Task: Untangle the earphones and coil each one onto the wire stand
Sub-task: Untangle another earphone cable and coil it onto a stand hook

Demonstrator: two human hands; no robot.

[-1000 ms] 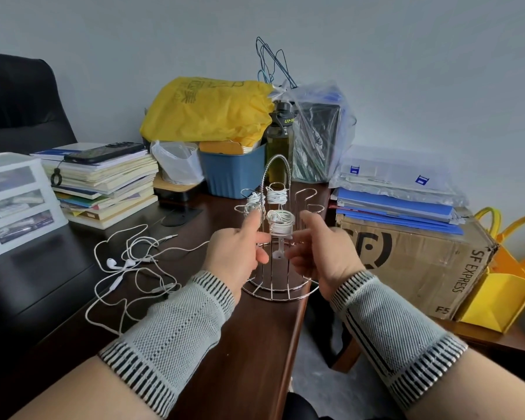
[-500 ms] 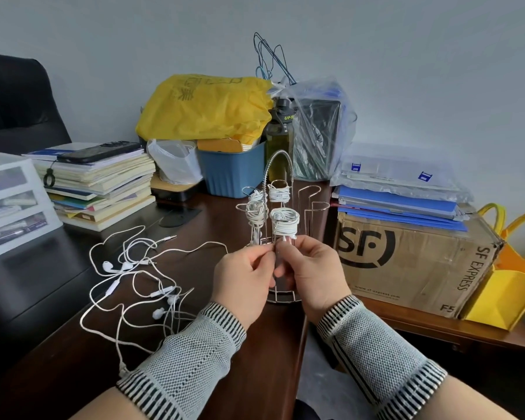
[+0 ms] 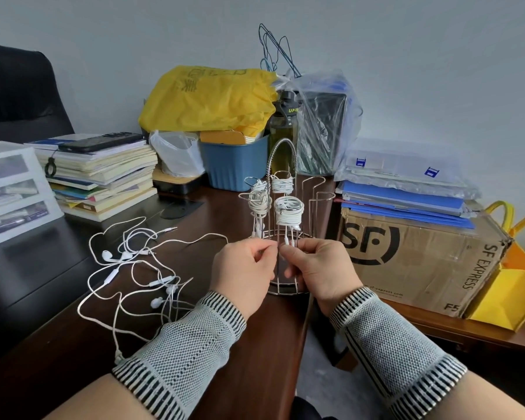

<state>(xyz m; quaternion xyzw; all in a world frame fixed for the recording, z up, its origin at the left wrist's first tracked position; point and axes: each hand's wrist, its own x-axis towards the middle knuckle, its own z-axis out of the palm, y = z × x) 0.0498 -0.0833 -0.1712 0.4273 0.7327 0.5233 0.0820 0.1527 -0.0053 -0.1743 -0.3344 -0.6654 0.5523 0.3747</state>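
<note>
Near the front edge of the dark brown wooden table (image 3: 58, 353) stands the chrome wire stand (image 3: 281, 213) with its tall arched handle. Four of its looped arms carry white coiled earphones (image 3: 289, 211); the two arms at its 3 o'clock side are bare wire.

The left hand (image 3: 243, 269) and right hand (image 3: 319, 269) meet just in front of the stand's lower half, knuckles almost touching. Both have the fingers curled in, and each seems to pinch the thin white cable ends hanging from the nearest coil, though the fingertips hide the exact hold. Both wrists are in grey knitted sleeves with black-striped cuffs.

At 9 o'clock from the hands, a tangle of loose white wired earphones (image 3: 134, 268) sprawls across the table, buds and inline remotes mixed among the loops, one jack plug pointing toward the stand.

At 10 o'clock sits a stack of books (image 3: 103, 180) with a black phone (image 3: 100, 142) on top. Behind the stand, at 12 o'clock, a blue plastic bin (image 3: 234, 165) sits under a yellow bag (image 3: 209, 98). At 3 o'clock is a brown cardboard box (image 3: 419, 256) printed SF EXPRESS, topped with blue folders (image 3: 406, 201).
</note>
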